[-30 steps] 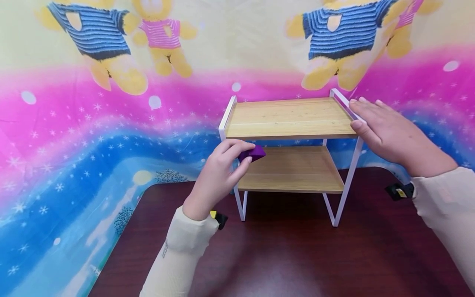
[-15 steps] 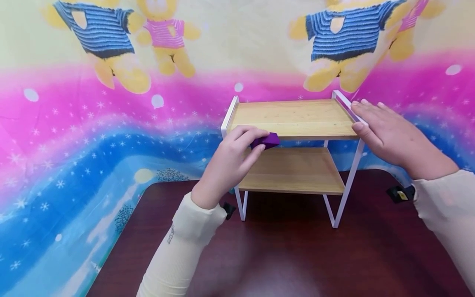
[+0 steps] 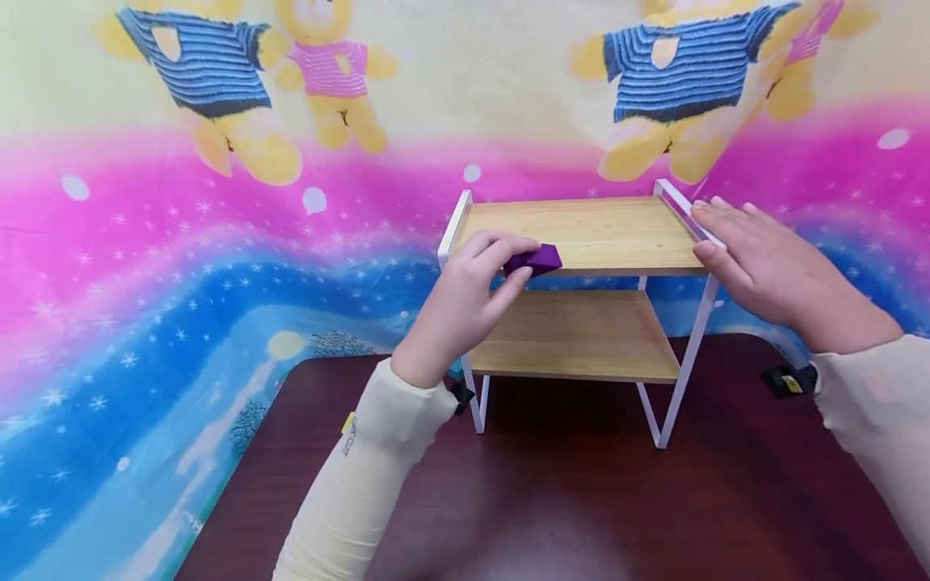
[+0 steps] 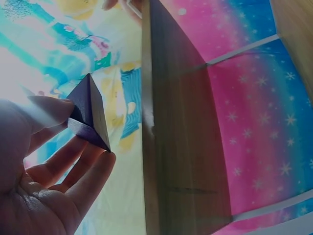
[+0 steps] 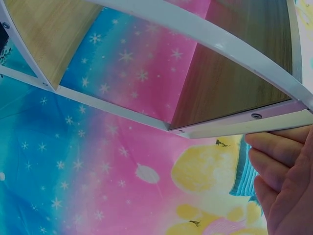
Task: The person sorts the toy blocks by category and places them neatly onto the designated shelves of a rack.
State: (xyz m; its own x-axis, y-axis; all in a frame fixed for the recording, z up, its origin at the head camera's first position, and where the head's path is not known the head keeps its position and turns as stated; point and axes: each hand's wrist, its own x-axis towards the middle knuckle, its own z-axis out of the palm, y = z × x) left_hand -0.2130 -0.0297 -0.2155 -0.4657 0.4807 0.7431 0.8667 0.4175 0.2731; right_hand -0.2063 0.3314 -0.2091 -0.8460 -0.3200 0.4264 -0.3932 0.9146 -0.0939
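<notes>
A purple triangular block (image 3: 545,258) is pinched between the thumb and fingers of my left hand (image 3: 468,294), in front of the upper shelf's near edge. In the left wrist view the purple block (image 4: 85,107) shows a wedge shape, with its tip up and the shelf board beside it. My right hand (image 3: 770,262) lies with straight fingers on the white side rail at the right end of the two-tier shelf rack (image 3: 603,230). From the right wrist, the fingers (image 5: 274,156) appear at that rail (image 5: 264,122).
The rack's lower wooden board (image 3: 574,335) and white metal legs (image 3: 686,363) stand on a dark red-brown table (image 3: 552,492). A printed cloth (image 3: 218,315) with bears and snowflakes hangs close behind. Part of a small teal thing (image 3: 456,369) shows beside the left wrist.
My left hand has moved up and to the right with the purple block, from before the gap between the boards to the upper board's front edge. The right hand stays on the rail.
</notes>
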